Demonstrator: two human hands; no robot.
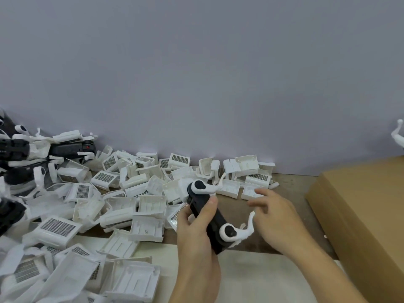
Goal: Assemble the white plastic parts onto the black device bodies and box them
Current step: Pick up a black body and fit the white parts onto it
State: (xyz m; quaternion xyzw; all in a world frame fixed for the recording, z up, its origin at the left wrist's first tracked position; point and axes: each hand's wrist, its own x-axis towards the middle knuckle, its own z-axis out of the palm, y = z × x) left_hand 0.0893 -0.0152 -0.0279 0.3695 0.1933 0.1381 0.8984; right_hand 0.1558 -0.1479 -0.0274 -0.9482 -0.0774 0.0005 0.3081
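Note:
My left hand [194, 228] grips a long black device body [206, 217], held tilted above the table. A white plastic ring part [202, 187] sits on its far end. Another white ring part with a thin curved tail [237, 232] sits on its near end. My right hand [273, 217] hovers just right of the body with fingers spread and blurred, holding nothing. A heap of loose white plastic housings [122, 193], several with grid labels, covers the table to the left and behind.
Several black device bodies with white parts [70, 149] lie stacked at the far left. A brown cardboard box [360, 204] stands at the right. A white part [399, 136] shows at the right edge. A grey wall rises behind the table.

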